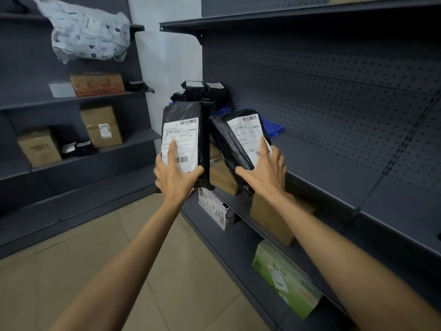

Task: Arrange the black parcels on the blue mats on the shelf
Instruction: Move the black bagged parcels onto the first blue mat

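Observation:
My left hand (175,174) grips the lower end of a black parcel (188,113) with a white label, held upright in front of the shelf. A second black parcel (225,139), tilted to the right, is gripped at its lower end by my right hand (266,172). Both are in the air, close together, near the front edge of the grey shelf (334,168). Behind them a blue mat (272,126) lies on that shelf. Several black parcels (202,90) are stacked at the shelf's far left end, on blue mat that mostly hides behind my parcels.
Cardboard boxes (269,218), a white box (214,209) and a green box (286,278) stand on the lower shelves at right. The left rack holds brown boxes (101,126), black bags and a white printed bag (88,32) on top. Tiled floor (95,247) lies between the racks.

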The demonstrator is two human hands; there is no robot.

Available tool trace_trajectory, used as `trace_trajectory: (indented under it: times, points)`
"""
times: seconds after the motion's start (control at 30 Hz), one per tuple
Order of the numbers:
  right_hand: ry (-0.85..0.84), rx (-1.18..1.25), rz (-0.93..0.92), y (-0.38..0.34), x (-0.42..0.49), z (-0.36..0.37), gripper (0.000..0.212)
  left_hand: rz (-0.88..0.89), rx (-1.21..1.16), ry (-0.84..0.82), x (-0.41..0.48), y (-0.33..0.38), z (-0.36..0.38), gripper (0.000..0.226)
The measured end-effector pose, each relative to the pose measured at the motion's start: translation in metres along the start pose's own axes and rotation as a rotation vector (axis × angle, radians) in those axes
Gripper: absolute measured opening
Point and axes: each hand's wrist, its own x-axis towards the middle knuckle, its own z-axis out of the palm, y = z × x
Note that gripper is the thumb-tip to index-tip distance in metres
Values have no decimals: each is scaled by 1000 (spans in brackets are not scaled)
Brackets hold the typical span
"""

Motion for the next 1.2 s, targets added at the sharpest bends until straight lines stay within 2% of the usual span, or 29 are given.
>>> trace_trajectory:
  times: [0.2,0.6,0.8,1.03,1.2]
  points:
    - [75,70,122,15,105,31,109,51,4,-35,100,-1,53,96]
    - [68,57,239,50,327,111,104,153,126,-221,320,32,192,96]
    - [-6,-49,348,68,373,157,100,124,191,-358,391,19,255,99]
    - [-28,-175,482,70,393,200,101,269,294,-561,465,7,317,88]
    - [-3,-308,531,57,389,220,97,307,339,-708,497,-5,335,90]
